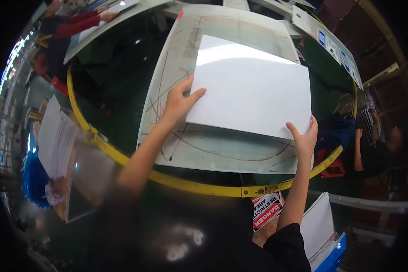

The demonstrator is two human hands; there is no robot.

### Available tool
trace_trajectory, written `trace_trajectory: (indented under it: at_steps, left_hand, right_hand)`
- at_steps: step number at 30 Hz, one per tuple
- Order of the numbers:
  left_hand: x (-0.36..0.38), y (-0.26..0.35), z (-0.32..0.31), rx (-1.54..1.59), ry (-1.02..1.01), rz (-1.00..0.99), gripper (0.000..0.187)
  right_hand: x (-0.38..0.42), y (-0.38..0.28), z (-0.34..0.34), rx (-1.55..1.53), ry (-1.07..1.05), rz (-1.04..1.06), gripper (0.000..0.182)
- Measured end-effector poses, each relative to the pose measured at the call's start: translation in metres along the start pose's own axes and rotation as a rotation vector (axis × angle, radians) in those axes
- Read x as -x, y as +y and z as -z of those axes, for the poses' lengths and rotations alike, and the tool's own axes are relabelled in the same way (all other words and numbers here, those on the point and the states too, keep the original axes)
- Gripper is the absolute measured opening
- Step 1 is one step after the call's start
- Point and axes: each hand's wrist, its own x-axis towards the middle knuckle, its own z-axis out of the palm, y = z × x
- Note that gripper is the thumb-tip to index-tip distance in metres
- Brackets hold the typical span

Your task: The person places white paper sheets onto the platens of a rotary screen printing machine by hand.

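Note:
A blank white sheet, glossy along its far edge, is held over a pale, stained board marked with dark curved and straight lines. My left hand grips the sheet's left edge, thumb on top and fingers mostly hidden at the side and beneath. At the near right corner my right hand grips it too, its thumb on the near edge and its fingers at the right side. The sheet's near edge casts a shadow on the board.
A yellow ring rail curves between me and the board. Left stands a stack of white sheets by a blue fringed object. Danger signs and more white sheets are at lower right. Other people work at upper left and right.

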Motion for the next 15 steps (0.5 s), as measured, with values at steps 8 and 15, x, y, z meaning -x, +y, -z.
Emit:
trace_trajectory:
  at_steps: [8,15]
  left_hand:
    - [-0.025,-0.042,0.032,-0.834,-0.16,-0.096,0.086]
    - [-0.026,-0.058,0.038,-0.853,-0.212,-0.027,0.093]
  right_hand:
    - [-0.026,-0.006,-0.044,0.017,-0.11,-0.028,0.088]
    - [-0.019,-0.008,-0.056,0.028,-0.1,-0.03,0.09]
